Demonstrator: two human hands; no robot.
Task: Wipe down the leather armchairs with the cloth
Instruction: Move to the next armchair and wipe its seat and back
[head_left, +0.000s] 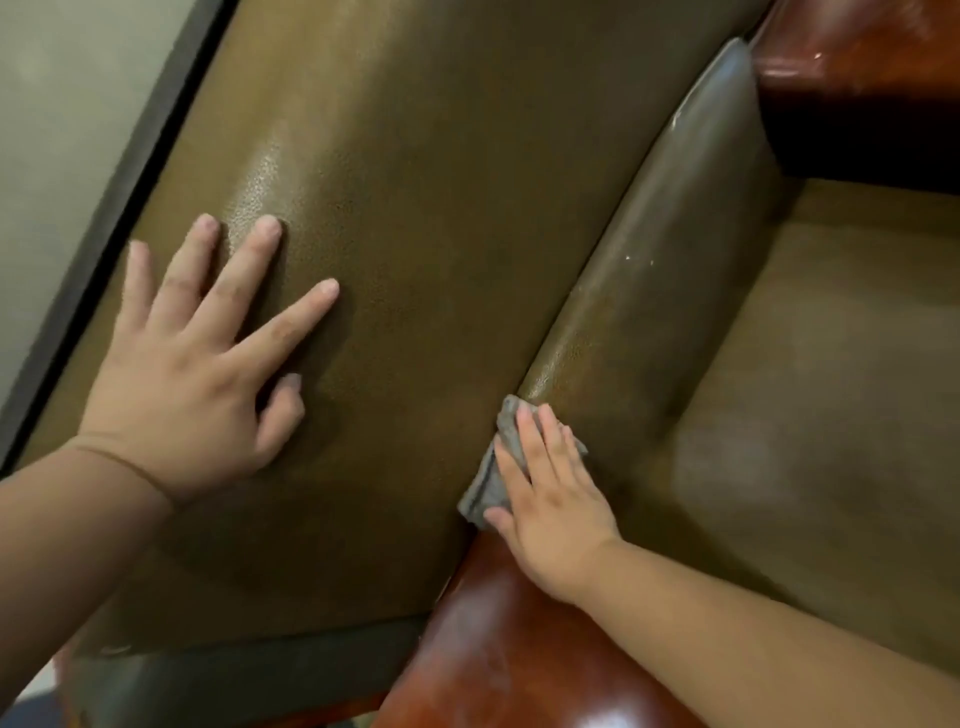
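Fingers of the right hand press the cloth flat to the armchair; left hand splayed.

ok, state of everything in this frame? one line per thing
left hand: open, fingers spread, palm flat on the backrest.
right hand: open, straight fingers pressing the cloth down.
grey cloth: crumpled, pinned under the right hand at the seam by the wooden armrest.
leather backrest: olive, glossy, bare apart from the left hand.
wooden armrest: reddish, shiny, uncovered.
seat cushion: nothing on it.
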